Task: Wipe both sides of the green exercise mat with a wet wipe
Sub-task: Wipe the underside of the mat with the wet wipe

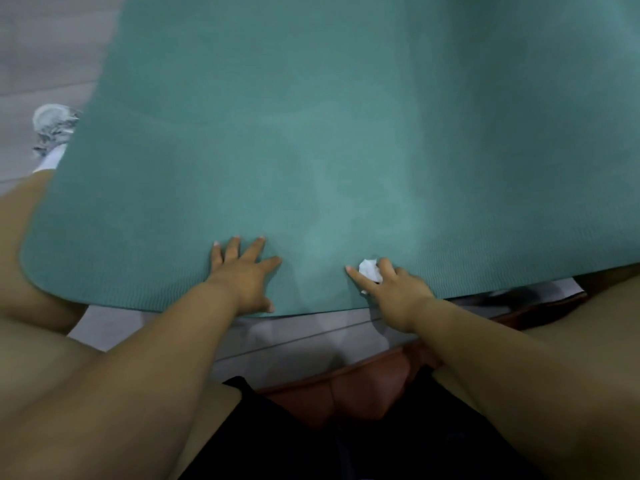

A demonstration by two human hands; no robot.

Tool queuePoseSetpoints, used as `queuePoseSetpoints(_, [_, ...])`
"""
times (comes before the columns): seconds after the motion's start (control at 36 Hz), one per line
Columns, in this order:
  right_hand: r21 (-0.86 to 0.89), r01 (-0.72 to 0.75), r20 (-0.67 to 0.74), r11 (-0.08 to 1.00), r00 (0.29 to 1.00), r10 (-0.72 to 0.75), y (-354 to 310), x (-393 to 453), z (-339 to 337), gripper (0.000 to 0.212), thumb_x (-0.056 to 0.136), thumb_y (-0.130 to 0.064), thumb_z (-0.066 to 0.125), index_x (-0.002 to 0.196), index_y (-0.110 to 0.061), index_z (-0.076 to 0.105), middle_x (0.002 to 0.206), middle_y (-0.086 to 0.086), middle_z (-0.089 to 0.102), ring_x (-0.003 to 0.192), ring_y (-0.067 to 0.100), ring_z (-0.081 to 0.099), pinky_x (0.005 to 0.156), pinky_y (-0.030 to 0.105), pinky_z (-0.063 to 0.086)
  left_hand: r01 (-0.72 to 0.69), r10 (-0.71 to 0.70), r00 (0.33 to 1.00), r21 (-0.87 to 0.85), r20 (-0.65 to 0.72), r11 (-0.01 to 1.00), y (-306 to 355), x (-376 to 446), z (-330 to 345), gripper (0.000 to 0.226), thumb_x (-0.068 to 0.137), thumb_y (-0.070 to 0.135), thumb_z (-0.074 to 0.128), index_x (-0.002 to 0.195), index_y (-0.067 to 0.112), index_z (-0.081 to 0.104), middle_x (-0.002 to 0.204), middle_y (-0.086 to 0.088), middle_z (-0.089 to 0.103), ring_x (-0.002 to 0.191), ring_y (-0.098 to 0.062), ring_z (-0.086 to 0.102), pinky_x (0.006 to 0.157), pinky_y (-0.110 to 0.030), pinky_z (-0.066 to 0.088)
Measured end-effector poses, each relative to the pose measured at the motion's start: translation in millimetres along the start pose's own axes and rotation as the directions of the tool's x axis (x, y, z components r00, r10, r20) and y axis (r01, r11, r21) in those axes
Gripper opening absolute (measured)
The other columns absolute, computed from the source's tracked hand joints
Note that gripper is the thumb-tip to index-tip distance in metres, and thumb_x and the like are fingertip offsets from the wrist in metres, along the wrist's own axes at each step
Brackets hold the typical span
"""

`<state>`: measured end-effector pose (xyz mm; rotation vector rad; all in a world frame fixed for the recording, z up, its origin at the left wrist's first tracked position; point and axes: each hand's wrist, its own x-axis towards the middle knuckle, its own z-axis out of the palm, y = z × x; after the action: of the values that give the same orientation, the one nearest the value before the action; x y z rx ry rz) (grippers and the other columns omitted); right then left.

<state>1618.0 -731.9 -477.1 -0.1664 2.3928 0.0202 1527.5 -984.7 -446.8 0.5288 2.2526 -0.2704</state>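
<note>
The green exercise mat [311, 133] fills most of the view, spread out in front of me and draped over my knees, its near edge rounded at the left corner. My left hand [244, 271] lies flat on the mat near that edge, fingers spread. My right hand [391, 289] rests on the mat a little to the right and holds a crumpled white wet wipe [370, 270] against it, index finger stretched out. A paler damp streak runs up the mat between the two hands.
Grey floor [41, 46] shows at the left, where a white sneaker [52, 133] pokes out from under the mat. My bare legs and black shorts fill the bottom. A reddish-brown seat [346, 400] is under me.
</note>
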Motion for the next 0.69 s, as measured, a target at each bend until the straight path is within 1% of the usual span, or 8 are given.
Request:
queuePoseSetpoints(0.08, [-0.034, 0.044, 0.033, 0.998, 0.999, -0.042, 7, 1, -3, 0.082, 0.090, -0.043, 0.051, 0.145, -0.044, -0.010, 0.148, 0.014, 0.007, 0.121, 0.035, 0.041, 0.094, 0.043, 0.045, -0.015, 0.013, 0.999, 0.047, 0.048, 0.999, 3, -6, 2, 0.096, 0.074, 0.058, 0.068, 0.147, 0.046, 0.008, 0.157, 0.001, -0.019, 0.141, -0.042, -0.016, 0.109, -0.064, -0.009])
queuePoseSetpoints(0.11, [-0.049, 0.055, 0.043, 0.997, 0.998, -0.053, 8, 1, -4, 0.082, 0.090, -0.043, 0.052, 0.145, -0.043, -0.009, 0.148, 0.014, 0.007, 0.119, 0.035, 0.043, 0.092, 0.043, 0.046, -0.023, 0.018, 0.998, 0.080, 0.067, 0.996, 4, -8, 3, 0.099, 0.073, 0.057, 0.069, 0.147, 0.046, 0.005, 0.157, 0.000, -0.021, 0.141, -0.043, -0.018, 0.108, -0.066, -0.009])
queuePoseSetpoints(0.19, [-0.079, 0.069, 0.033, 0.994, 0.997, -0.067, 5, -2, -6, 0.072, 0.095, -0.023, 0.042, 0.148, -0.038, -0.004, 0.149, 0.014, 0.008, 0.115, 0.035, 0.045, 0.085, 0.042, 0.046, -0.042, 0.024, 0.994, 0.170, 0.102, 0.985, 6, -12, 7, 0.103, 0.076, 0.050, 0.069, 0.147, 0.044, -0.004, 0.155, -0.003, -0.026, 0.139, -0.047, -0.018, 0.103, -0.071, -0.007])
queuePoseSetpoints(0.33, [-0.121, 0.129, 0.053, 0.984, 0.991, -0.123, 4, -12, -12, 0.071, 0.094, -0.014, 0.042, 0.150, -0.026, 0.000, 0.150, 0.014, 0.007, 0.119, 0.036, 0.042, 0.086, 0.044, 0.046, -0.106, 0.075, 0.989, 0.253, 0.129, 0.962, 14, -15, 12, 0.071, 0.095, 0.014, 0.041, 0.150, 0.033, -0.001, 0.156, -0.009, -0.021, 0.138, -0.053, -0.011, 0.101, -0.076, 0.004])
queuePoseSetpoints(0.44, [-0.171, 0.149, 0.011, 0.974, 0.989, -0.149, 0, -16, -11, 0.068, 0.095, -0.015, 0.045, 0.149, -0.018, 0.005, 0.147, 0.015, 0.016, 0.115, 0.034, 0.046, 0.082, 0.043, 0.047, -0.204, 0.167, 0.973, 0.254, 0.159, 0.946, 23, -17, 6, 0.048, 0.101, 0.012, 0.024, 0.147, 0.024, 0.023, 0.159, -0.002, 0.002, 0.141, -0.047, 0.005, 0.102, -0.074, 0.014])
queuePoseSetpoints(0.53, [-0.146, 0.117, -0.009, 0.982, 0.993, -0.119, 0, -14, -10, 0.072, 0.094, -0.015, 0.047, 0.149, -0.017, 0.002, 0.149, 0.012, 0.013, 0.117, 0.033, 0.046, 0.081, 0.041, 0.047, -0.195, 0.195, 0.981, 0.080, 0.017, 0.977, 14, -16, 3, 0.042, 0.098, 0.010, 0.032, 0.138, 0.021, 0.040, 0.151, 0.000, 0.031, 0.138, -0.032, 0.028, 0.107, -0.064, 0.024])
queuePoseSetpoints(0.61, [-0.121, 0.118, -0.023, 0.986, 0.992, -0.122, 5, -14, -14, 0.074, 0.093, -0.015, 0.047, 0.150, -0.019, 0.001, 0.149, 0.011, 0.011, 0.117, 0.032, 0.046, 0.079, 0.039, 0.047, -0.231, 0.197, 0.959, -0.158, -0.204, 0.960, 3, -16, 1, 0.043, 0.096, 0.013, 0.041, 0.138, 0.022, 0.045, 0.146, -0.001, 0.042, 0.131, -0.022, 0.043, 0.109, -0.034, 0.032])
queuePoseSetpoints(0.69, [-0.128, 0.154, -0.046, 0.980, 0.986, -0.161, 7, -16, -17, 0.068, 0.094, -0.017, 0.045, 0.149, -0.019, 0.006, 0.146, 0.011, 0.017, 0.112, 0.031, 0.049, 0.072, 0.035, 0.044, -0.262, 0.156, 0.924, -0.279, -0.349, 0.924, -1, -17, -2, 0.037, 0.097, 0.012, 0.045, 0.132, 0.020, 0.053, 0.139, -0.001, 0.051, 0.125, -0.021, 0.050, 0.101, -0.025, 0.035])
